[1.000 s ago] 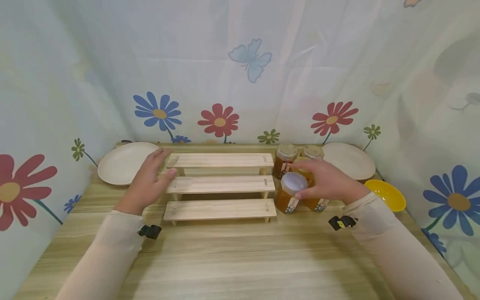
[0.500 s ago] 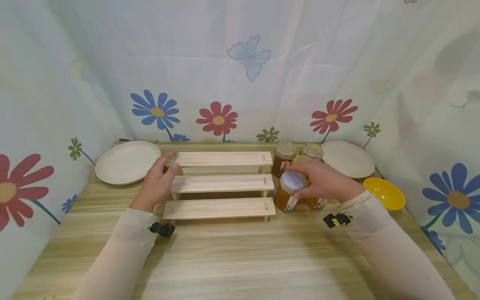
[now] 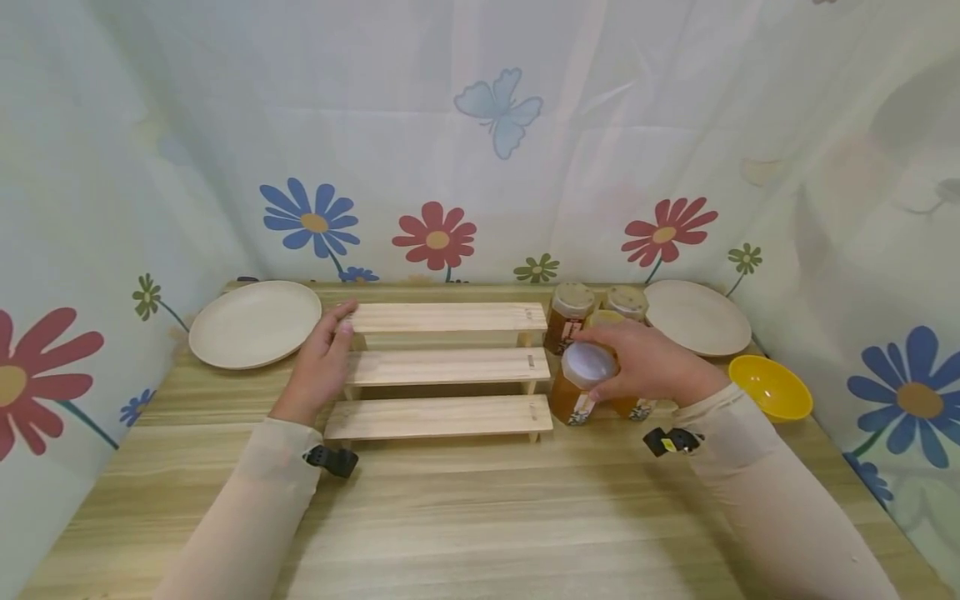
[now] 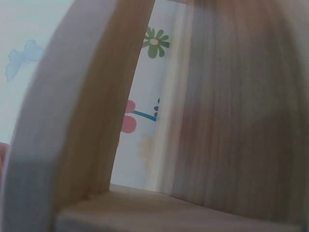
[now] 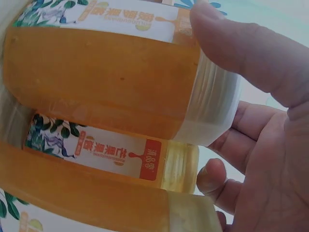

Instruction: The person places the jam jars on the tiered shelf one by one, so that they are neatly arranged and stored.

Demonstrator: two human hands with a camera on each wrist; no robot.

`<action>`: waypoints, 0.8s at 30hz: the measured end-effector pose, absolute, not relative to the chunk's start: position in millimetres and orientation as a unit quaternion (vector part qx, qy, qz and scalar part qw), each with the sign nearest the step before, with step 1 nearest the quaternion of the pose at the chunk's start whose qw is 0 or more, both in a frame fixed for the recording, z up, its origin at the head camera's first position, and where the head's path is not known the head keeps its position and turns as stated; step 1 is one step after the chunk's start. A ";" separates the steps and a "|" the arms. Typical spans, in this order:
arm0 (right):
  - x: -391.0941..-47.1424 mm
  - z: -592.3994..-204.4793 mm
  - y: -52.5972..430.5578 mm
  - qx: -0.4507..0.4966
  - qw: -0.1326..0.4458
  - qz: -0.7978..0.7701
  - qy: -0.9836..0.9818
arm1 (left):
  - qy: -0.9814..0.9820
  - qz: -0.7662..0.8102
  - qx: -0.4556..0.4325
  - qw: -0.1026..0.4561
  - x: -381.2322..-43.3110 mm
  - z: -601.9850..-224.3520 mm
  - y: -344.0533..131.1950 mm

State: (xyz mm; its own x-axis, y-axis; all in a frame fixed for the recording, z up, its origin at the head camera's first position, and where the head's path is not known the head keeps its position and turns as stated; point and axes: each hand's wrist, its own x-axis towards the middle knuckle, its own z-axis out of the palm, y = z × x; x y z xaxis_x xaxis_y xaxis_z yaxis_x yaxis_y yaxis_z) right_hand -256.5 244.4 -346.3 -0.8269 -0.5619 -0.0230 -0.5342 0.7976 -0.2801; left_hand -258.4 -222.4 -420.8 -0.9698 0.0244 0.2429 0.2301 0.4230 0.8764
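My left hand (image 3: 318, 367) holds the left end of a three-step wooden shelf stand (image 3: 442, 364), thumb and fingers at the top step. In the left wrist view, the stand's bare wood (image 4: 231, 106) fills most of the picture, and a bit of finger shows at the left edge. At the stand's right side, my right hand (image 3: 648, 362) grips a jar (image 3: 572, 402) of amber contents by its whitish lid. The right wrist view shows the thumb on one side of this jar (image 5: 101, 72) and the fingers behind its lid. Its label carries a leafy print.
Several more amber jars crowd behind and beside it, one dark jar (image 3: 564, 329) at the back and one with a yellow lid (image 5: 181, 166). Cream plates lie at the left (image 3: 255, 325) and right (image 3: 697, 318). A yellow bowl (image 3: 771, 387) stands near the right edge.
My left hand has moved right, from beside the stand onto the left end of its top step. The right hand has drawn slightly left and closed round the white-lidded jar, which stays in place.
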 end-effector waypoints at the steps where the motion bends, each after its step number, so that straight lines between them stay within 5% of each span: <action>1: -256.3 -346.6 244.2 -0.289 0.052 -0.133 0.947 | -0.837 -0.533 -0.076 0.097 -258.2 -421.5 -222.1; 24: -239.3 -333.1 239.4 -0.193 0.026 -0.276 0.941 | -0.839 -0.534 -0.045 0.098 -257.4 -428.3 -222.1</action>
State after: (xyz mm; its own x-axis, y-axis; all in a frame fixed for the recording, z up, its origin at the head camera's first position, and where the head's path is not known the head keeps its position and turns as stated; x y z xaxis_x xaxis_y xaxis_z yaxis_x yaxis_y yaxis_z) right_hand -239.3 239.4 -333.1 -0.9238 -0.3785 0.0570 -0.3492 0.7724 -0.5305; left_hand -257.4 -222.1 -428.3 -0.9766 -0.0290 0.2130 0.1807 0.4259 0.8866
